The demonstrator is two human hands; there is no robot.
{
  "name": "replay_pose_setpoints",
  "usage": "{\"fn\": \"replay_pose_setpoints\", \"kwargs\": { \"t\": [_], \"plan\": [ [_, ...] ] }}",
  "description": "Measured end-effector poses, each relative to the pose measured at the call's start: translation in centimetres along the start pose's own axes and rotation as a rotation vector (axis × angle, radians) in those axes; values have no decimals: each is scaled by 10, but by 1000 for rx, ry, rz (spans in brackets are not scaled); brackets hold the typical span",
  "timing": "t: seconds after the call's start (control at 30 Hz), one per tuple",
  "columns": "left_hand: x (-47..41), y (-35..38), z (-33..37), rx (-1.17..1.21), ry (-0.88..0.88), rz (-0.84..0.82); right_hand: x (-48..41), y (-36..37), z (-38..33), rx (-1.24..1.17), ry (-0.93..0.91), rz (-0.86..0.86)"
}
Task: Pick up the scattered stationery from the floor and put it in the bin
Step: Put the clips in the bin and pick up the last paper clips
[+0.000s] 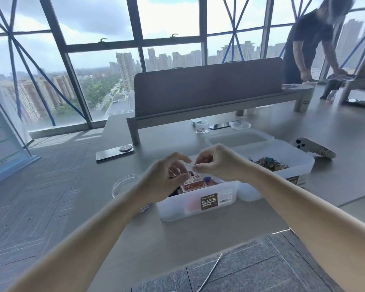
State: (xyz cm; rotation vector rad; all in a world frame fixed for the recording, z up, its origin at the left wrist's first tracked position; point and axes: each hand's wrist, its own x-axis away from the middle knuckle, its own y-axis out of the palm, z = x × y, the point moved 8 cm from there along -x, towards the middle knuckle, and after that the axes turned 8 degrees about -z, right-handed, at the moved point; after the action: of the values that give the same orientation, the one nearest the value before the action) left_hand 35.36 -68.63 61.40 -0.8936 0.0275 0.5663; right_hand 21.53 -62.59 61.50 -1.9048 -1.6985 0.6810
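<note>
Both my hands hover together over a small translucent plastic bin (pixel 198 204) on the grey table. My right hand (pixel 216 163) pinches a small metal paper clip (pixel 190 164) between thumb and fingers. My left hand (pixel 170 172) has its fingertips at the same clip, fingers curled around it. Inside the bin lie a red and white small box (pixel 193 183) and other small items, partly hidden by my hands. A larger white bin (pixel 282 157) behind it holds a heap of binder clips (pixel 268 163). A thin silver stick (pixel 212 270) lies on the carpet below the table edge.
A phone (pixel 114 153) lies at the table's left. A clear round dish (pixel 122 184) sits left of the small bin. A white controller (pixel 313 147) rests at the right. A grey desk divider (pixel 209 93) stands behind, with small jars. Another person bends over the far right desk.
</note>
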Motion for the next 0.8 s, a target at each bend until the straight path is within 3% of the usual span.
{"fn": "replay_pose_setpoints", "kwargs": {
  "t": [0.1,0.17,0.23,0.33,0.43,0.6,0.8],
  "plan": [
    [-13,31,7,-221,-4,-84,7,-50,28,323,75,186],
    [-18,49,15,-278,17,-134,9,-81,57,404,183,292],
    [-20,63,27,-350,77,-155,6,-94,91,430,311,287],
    [-24,79,43,-420,135,-171,12,-93,117,391,426,145],
    [-23,99,65,-464,213,-160,42,-108,109,356,387,210],
    [-11,175,128,-404,392,-194,160,-128,87,446,301,394],
    [40,348,208,-216,425,-581,379,-84,120,513,555,443]
  ]
}}
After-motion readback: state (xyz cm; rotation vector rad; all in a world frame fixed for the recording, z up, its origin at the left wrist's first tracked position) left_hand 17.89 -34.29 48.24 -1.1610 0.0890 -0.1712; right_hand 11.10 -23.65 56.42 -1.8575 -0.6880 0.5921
